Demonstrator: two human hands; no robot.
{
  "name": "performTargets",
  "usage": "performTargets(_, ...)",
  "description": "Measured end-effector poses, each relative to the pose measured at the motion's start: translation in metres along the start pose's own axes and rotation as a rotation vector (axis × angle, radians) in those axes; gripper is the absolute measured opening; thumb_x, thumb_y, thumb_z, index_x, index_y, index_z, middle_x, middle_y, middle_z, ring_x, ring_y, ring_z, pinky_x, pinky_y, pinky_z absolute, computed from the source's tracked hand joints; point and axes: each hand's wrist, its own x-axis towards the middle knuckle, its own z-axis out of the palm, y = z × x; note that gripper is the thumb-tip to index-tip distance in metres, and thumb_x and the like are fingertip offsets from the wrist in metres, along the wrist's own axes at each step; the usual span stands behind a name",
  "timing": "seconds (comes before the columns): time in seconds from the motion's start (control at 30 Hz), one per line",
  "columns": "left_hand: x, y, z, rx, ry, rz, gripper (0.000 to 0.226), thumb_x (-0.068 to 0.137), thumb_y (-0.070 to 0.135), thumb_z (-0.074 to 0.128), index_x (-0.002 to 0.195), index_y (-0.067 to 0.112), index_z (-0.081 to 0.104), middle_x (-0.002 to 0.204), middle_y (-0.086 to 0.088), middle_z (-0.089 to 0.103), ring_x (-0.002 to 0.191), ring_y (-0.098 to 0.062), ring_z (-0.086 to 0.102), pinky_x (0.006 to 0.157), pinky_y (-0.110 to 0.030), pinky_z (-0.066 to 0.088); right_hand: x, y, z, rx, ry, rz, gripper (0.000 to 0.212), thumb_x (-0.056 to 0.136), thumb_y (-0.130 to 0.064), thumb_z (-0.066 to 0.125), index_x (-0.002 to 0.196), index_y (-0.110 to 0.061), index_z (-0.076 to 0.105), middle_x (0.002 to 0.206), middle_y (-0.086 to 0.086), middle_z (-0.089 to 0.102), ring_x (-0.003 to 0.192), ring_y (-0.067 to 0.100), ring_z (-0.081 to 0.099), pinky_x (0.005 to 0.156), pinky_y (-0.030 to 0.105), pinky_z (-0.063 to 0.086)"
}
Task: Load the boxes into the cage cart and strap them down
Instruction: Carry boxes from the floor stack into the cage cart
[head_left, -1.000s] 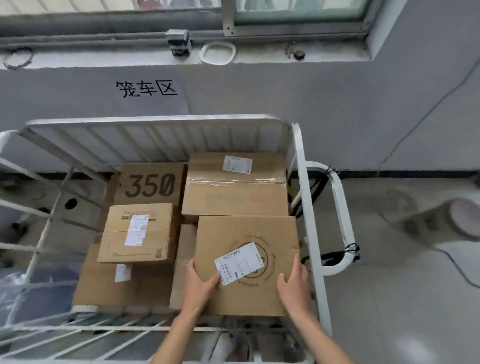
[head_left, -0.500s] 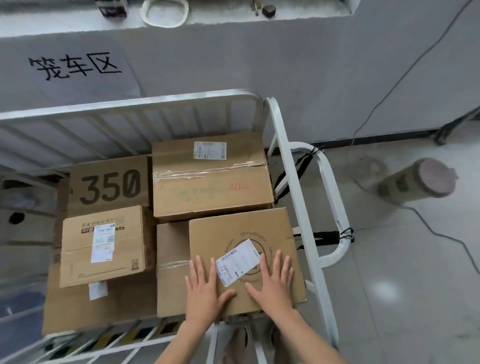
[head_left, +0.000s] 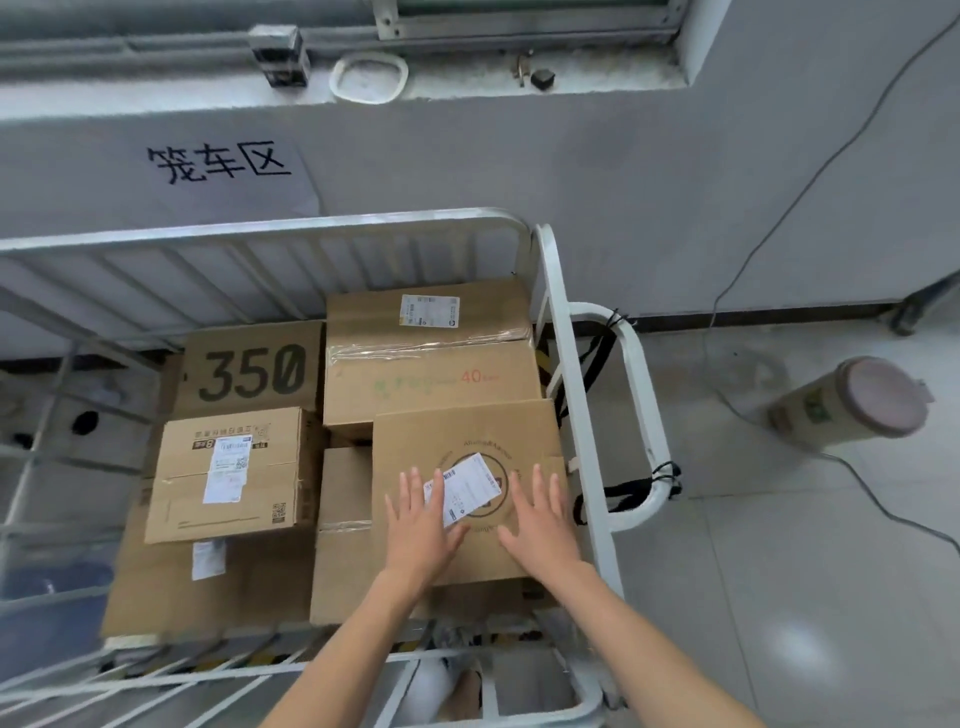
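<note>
Both hands flat, fingers spread, gripping nothing: left hand (head_left: 422, 525) and right hand (head_left: 543, 522) press down on top box (head_left: 467, 447) at the near right corner of the cage cart (head_left: 563, 332). Left fingers overlap its white label (head_left: 467, 491). Taped box (head_left: 431, 353) sits behind it, "350" box (head_left: 249, 366) far left, labelled box (head_left: 234, 473) near left. Black straps (head_left: 631, 491) hang on cart's right rail.

Cart (head_left: 311, 229): bed covered by boxes (head_left: 431, 366); open from above only. Back rail, upper centre, and right rail (head_left: 571, 389) block side reach. Dark slot (head_left: 349, 441) between boxes, frame centre: narrow. Floor (head_left: 779, 582), right of frame: open, except one tube (head_left: 852, 402).
</note>
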Motion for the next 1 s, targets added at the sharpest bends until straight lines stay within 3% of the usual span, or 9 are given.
performTargets(0.2, -0.058, 0.089, -0.014, -0.139, 0.123, 0.047, 0.077, 0.103, 0.051, 0.041, 0.163, 0.020, 0.002, 0.170, -0.012, -0.004, 0.156, -0.030, -0.009, 0.124, -0.049, -0.002, -0.062, 0.035, -0.035, -0.082, 0.177, -0.184, 0.074, 0.103, -0.038, 0.043, 0.162, -0.023, 0.001, 0.169, 0.012, -0.012, 0.154, 0.034, -0.017, 0.125, 0.046, -0.004)
performTargets(0.63, -0.132, 0.307, -0.028, -0.214, 0.229, 0.234, 0.074, 0.104, 0.047, 0.043, 0.163, 0.024, 0.003, 0.170, -0.005, -0.004, 0.156, -0.024, -0.013, 0.124, -0.045, -0.004, -0.171, 0.212, -0.126, 0.115, 0.336, -0.070, 0.074, 0.104, -0.040, 0.044, 0.162, -0.026, 0.001, 0.169, 0.007, -0.012, 0.154, 0.030, -0.017, 0.125, 0.046, 0.001)
performTargets(0.83, -0.122, 0.331, -0.024, -0.232, 0.243, 0.218, 0.073, 0.105, 0.049, 0.042, 0.163, 0.023, 0.006, 0.171, -0.004, -0.001, 0.156, -0.023, -0.012, 0.121, -0.040, -0.009, -0.157, 0.229, -0.143, 0.156, 0.347, -0.054, 0.077, 0.103, -0.043, 0.047, 0.162, -0.026, 0.001, 0.169, 0.006, -0.010, 0.155, 0.028, -0.014, 0.125, 0.045, 0.003)
performTargets(1.0, -0.094, 0.324, -0.018, -0.256, 0.231, 0.140, 0.073, 0.105, 0.049, 0.040, 0.163, 0.024, 0.002, 0.171, -0.004, -0.003, 0.156, -0.023, -0.011, 0.126, -0.046, -0.001, -0.124, 0.220, -0.154, 0.097, 0.268, -0.123, 0.076, 0.103, -0.040, 0.046, 0.162, -0.025, 0.000, 0.169, 0.006, -0.011, 0.154, 0.027, -0.015, 0.125, 0.045, 0.000)
